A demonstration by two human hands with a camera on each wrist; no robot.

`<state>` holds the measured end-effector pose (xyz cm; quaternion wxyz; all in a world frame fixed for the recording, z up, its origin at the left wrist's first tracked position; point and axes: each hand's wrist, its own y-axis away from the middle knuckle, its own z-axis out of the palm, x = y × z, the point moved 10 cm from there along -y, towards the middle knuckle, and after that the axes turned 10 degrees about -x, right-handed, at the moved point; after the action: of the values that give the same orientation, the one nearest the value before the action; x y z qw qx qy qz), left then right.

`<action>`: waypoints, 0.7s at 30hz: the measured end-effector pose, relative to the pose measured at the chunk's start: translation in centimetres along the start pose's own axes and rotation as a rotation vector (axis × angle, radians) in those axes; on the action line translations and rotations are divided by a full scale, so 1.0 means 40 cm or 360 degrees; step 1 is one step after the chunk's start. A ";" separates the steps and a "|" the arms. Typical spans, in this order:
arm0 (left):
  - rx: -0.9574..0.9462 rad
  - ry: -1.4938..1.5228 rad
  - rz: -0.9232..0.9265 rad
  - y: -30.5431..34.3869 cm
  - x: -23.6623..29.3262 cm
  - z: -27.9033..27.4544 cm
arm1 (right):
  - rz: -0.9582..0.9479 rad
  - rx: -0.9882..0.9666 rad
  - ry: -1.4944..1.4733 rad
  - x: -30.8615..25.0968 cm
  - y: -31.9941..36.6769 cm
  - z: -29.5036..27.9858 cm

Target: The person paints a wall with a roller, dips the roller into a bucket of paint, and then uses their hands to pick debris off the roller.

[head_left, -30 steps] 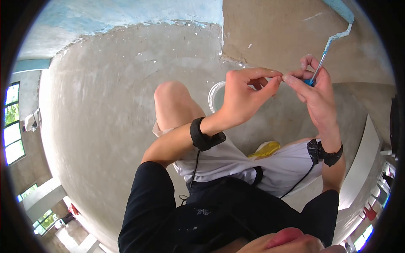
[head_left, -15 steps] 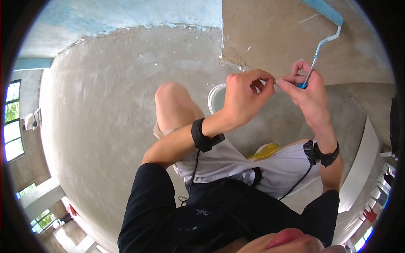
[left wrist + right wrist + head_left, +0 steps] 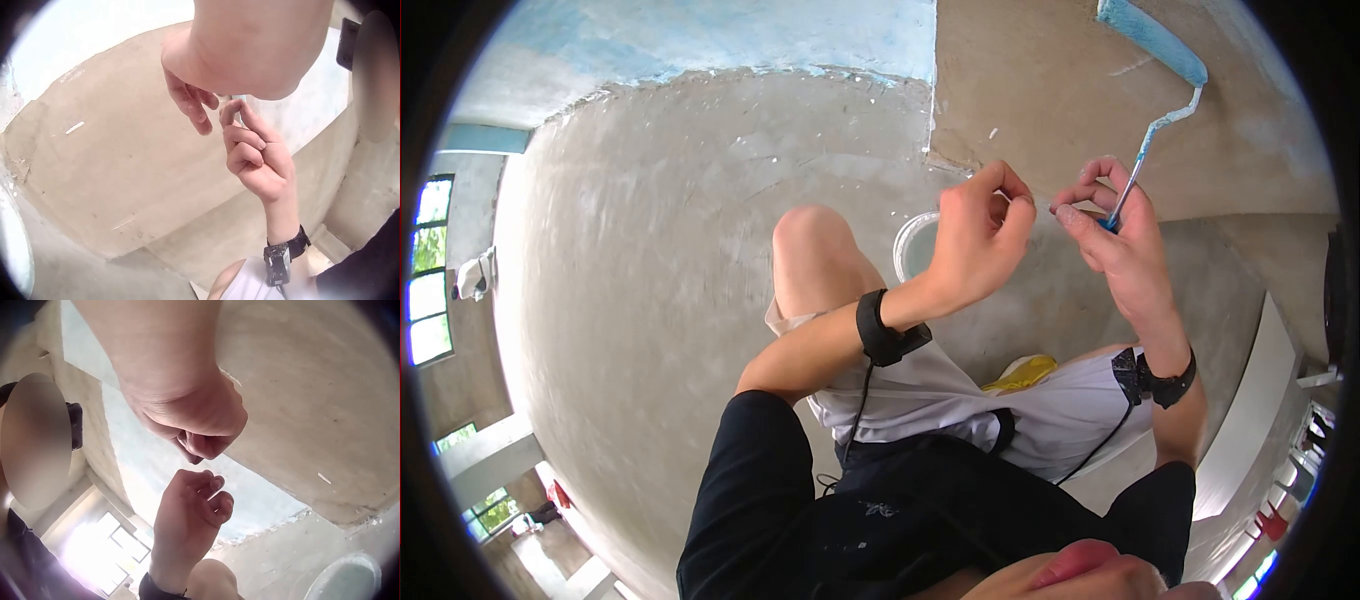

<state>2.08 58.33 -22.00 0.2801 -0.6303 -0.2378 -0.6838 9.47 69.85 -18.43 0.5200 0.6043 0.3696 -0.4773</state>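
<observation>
My right hand (image 3: 1135, 250) grips a paint roller by its blue handle (image 3: 1109, 223), most of which the palm hides. The bent metal rod rises from the grip to a light blue roller sleeve (image 3: 1155, 42) in front of the bare wall. Level with it, my left hand (image 3: 983, 240) has its thumb and fingers loosely bent, and nothing shows in them. A small gap parts the two hands' fingertips. In the right wrist view the left hand (image 3: 187, 519) sits just below the right hand (image 3: 194, 419).
A bucket (image 3: 902, 240) with a white rim stands on the grey floor (image 3: 650, 250), partly behind the left hand. Light blue paint (image 3: 730, 35) covers the wall at upper left; brown bare wall (image 3: 1040, 80) lies beside it. A yellow shoe (image 3: 1022, 374) shows below the hands.
The fingertips of both hands were together and have come apart. My left hand has drawn a little left; the right hand and roller have moved left and slightly down.
</observation>
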 end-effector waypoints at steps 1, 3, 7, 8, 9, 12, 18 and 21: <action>0.0007 0.0000 -0.0002 0.000 -0.004 -0.006 | -0.0024 -0.0025 -0.0027 -0.001 0.000 0.004; -0.0159 0.0025 -0.0056 -0.001 -0.016 0.011 | -0.0043 -0.0050 -0.0058 0.002 0.001 0.005; -0.0211 0.0010 -0.0126 0.008 -0.012 0.025 | -0.0063 -0.0063 -0.0038 0.008 0.003 0.000; -0.0211 -0.0059 -0.0066 0.008 0.002 0.024 | -0.0074 -0.0054 -0.0022 0.009 0.004 -0.003; -0.0211 -0.0128 -0.0007 0.009 0.013 0.025 | -0.0072 -0.0053 -0.0025 0.012 0.004 -0.004; -0.0098 -0.0107 0.0075 0.009 0.023 0.016 | -0.0066 -0.0042 -0.0002 0.015 0.004 -0.008; -0.0118 -0.0184 0.0120 0.009 0.038 0.019 | -0.0039 -0.0047 -0.0028 0.017 0.001 -0.010; -0.0196 -0.0119 -0.0005 0.009 0.016 0.025 | -0.0090 -0.0174 -0.0252 0.022 -0.001 0.000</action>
<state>3.02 58.70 -21.27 0.2306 -0.6711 -0.2067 -0.6736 9.69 69.83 -19.31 0.5659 0.5248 0.3699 -0.5172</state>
